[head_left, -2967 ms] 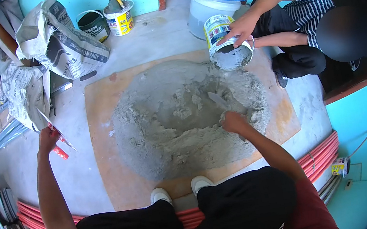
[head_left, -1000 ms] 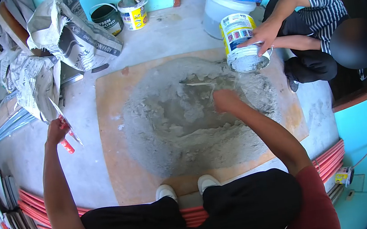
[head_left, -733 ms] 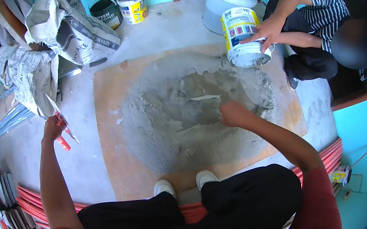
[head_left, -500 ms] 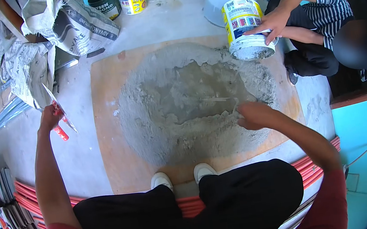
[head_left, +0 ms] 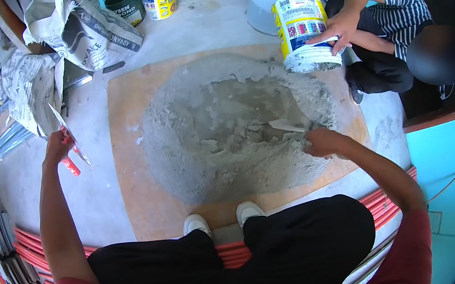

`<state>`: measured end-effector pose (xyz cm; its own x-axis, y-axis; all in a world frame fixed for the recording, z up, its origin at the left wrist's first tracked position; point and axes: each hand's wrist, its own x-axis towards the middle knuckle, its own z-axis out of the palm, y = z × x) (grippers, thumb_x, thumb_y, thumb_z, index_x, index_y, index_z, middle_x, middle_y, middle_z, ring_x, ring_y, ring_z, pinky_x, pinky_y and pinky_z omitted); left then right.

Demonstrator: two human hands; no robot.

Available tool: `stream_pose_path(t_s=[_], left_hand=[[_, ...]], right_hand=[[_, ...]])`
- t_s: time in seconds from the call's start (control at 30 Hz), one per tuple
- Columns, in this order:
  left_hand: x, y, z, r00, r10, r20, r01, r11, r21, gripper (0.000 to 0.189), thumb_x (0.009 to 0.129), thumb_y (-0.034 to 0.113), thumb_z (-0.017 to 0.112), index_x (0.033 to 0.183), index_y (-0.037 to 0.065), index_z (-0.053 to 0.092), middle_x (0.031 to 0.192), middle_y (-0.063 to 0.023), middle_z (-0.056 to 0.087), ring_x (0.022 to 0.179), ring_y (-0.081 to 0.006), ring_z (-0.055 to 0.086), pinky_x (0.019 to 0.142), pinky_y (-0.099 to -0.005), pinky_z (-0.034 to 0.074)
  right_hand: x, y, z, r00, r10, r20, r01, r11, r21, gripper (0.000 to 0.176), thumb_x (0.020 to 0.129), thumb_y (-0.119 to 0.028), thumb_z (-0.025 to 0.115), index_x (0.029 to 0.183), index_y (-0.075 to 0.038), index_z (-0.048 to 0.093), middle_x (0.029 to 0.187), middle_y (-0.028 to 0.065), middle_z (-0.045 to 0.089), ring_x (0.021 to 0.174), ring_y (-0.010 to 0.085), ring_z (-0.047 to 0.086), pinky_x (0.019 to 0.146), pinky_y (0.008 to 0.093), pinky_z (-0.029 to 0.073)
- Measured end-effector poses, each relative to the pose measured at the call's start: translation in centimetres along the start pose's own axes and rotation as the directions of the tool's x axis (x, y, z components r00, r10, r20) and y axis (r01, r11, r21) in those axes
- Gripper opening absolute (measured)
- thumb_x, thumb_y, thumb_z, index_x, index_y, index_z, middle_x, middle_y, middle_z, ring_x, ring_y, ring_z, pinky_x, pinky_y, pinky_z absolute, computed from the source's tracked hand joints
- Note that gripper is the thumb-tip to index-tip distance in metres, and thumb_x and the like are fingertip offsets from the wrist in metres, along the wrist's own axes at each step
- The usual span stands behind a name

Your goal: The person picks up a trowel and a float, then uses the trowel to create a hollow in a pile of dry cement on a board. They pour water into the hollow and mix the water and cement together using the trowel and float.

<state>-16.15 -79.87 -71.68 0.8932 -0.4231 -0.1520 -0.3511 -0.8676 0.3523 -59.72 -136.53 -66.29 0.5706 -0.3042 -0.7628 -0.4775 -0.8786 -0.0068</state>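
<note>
The mortar [head_left: 241, 111] lies heaped on the board [head_left: 135, 194], with bare margins along the left and near edges; a wet hollow occupies its middle. The right hand [head_left: 322, 142] is closed around the handle of a trowel [head_left: 286, 126], over the right part of the heap; the blade points left, at the hollow. The left hand [head_left: 58, 146] grips a flat-bladed float [head_left: 69, 134] with a red handle, well outside the board's left edge. At the far right corner, a co-worker's hand [head_left: 339, 28] rests on a yellow-labelled pail [head_left: 301, 23], tilted mouth-down toward the mortar. A white bucket [head_left: 264, 5] stands beyond the far edge. A torn sack [head_left: 93, 39] lies past the far left corner. White shoes [head_left: 195, 224] are noted at the near edge.
</note>
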Motion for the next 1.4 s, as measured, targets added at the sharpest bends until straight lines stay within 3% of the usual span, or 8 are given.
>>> stream_pose_path(t_s=[0.23,0.37,0.47,0.6,0.8,1.07,1.3,1.4], left_hand=[[0.1,0.1,0.2,1.0,-0.014,0.008,0.014,1.0,-0.018,0.016,0.067,0.008,0.069,0.079,-0.001,0.063,0.071,-0.0127,0.063,0.069,-0.0214,0.062,0.064,-0.038,0.045],[-0.3,1.3,-0.2,0.999,0.028,-0.021,-0.029,1.0,-0.013,0.015,0.067,0.008,0.068,0.078,-0.001,0.063,0.07,-0.0109,0.062,0.069,-0.0185,0.06,0.062,-0.0359,0.045],[-0.5,1.5,-0.6,0.999,0.034,-0.011,-0.034,0.999,-0.019,0.019,0.067,0.008,0.069,0.083,-0.001,0.062,0.073,-0.01,0.062,0.07,-0.0196,0.059,0.064,-0.036,0.045],[0.0,-0.3,0.1,0.997,0.066,-0.027,-0.066,0.998,0.017,0.022,0.068,0.009,0.069,0.085,-0.001,0.061,0.074,-0.0103,0.061,0.071,-0.0207,0.06,0.064,-0.0362,0.045],[0.2,-0.1,0.3,0.998,0.057,0.0,-0.057,0.997,-0.056,0.02,0.067,0.008,0.068,0.083,-0.001,0.061,0.072,-0.0117,0.062,0.069,-0.0219,0.06,0.064,-0.0369,0.045],[0.1,0.3,0.4,0.999,0.034,0.006,-0.034,0.999,0.0,0.019,0.066,0.009,0.067,0.082,-0.001,0.062,0.074,-0.0124,0.063,0.07,-0.0214,0.06,0.065,-0.0367,0.045],[-0.1,-0.1,0.6,1.0,0.03,-0.006,-0.03,0.999,-0.024,0.017,0.067,0.008,0.065,0.081,-0.001,0.06,0.071,-0.0102,0.06,0.07,-0.02,0.059,0.063,-0.036,0.044],[0.0,0.4,0.6,1.0,0.022,0.0,-0.022,0.999,-0.042,0.016,0.068,0.009,0.065,0.08,-0.001,0.06,0.068,-0.0089,0.059,0.067,-0.0191,0.058,0.061,-0.0358,0.044]], right_hand=[[-4.4,-1.1,-2.4,0.979,-0.07,0.192,0.089,0.992,-0.094,0.032,0.081,-0.029,0.056,0.094,-0.001,0.063,0.063,0.0127,0.064,0.06,0.0256,0.066,0.06,0.0374,0.053],[-0.9,0.5,0.8,0.988,-0.006,0.157,0.035,0.984,-0.177,0.032,0.081,-0.031,0.056,0.096,-0.004,0.064,0.074,0.0158,0.066,0.06,0.0235,0.066,0.061,0.0374,0.053],[-1.3,1.1,-0.8,0.989,0.049,0.142,-0.04,0.997,-0.068,0.032,0.081,-0.031,0.056,0.094,-0.003,0.064,0.075,0.0155,0.067,0.065,0.026,0.067,0.068,0.04,0.053],[-1.9,3.3,-1.2,0.996,-0.007,-0.089,-0.008,0.985,-0.172,0.031,0.08,-0.031,0.056,0.093,-0.004,0.065,0.069,0.0123,0.066,0.067,0.026,0.067,0.069,0.0396,0.053],[-4.7,2.4,-1.8,0.99,0.015,0.143,0.01,0.984,-0.177,0.029,0.08,-0.03,0.056,0.09,-0.004,0.065,0.07,0.012,0.066,0.065,0.0248,0.067,0.065,0.039,0.053],[-2.1,5.3,-0.9,0.983,0.173,0.061,-0.166,0.98,-0.107,0.03,0.079,-0.034,0.056,0.09,-0.008,0.064,0.067,0.0115,0.066,0.064,0.0254,0.067,0.061,0.0377,0.053],[-4.1,5.3,-0.1,0.999,-0.042,0.008,0.043,0.972,-0.233,0.03,0.079,-0.033,0.057,0.092,-0.007,0.065,0.071,0.0113,0.066,0.062,0.0249,0.066,0.063,0.0386,0.053],[-3.3,5.8,1.1,0.996,0.051,0.066,-0.039,0.985,-0.166,0.027,0.078,-0.029,0.056,0.091,-0.008,0.065,0.072,0.0108,0.067,0.061,0.0228,0.066,0.062,0.0372,0.053]])
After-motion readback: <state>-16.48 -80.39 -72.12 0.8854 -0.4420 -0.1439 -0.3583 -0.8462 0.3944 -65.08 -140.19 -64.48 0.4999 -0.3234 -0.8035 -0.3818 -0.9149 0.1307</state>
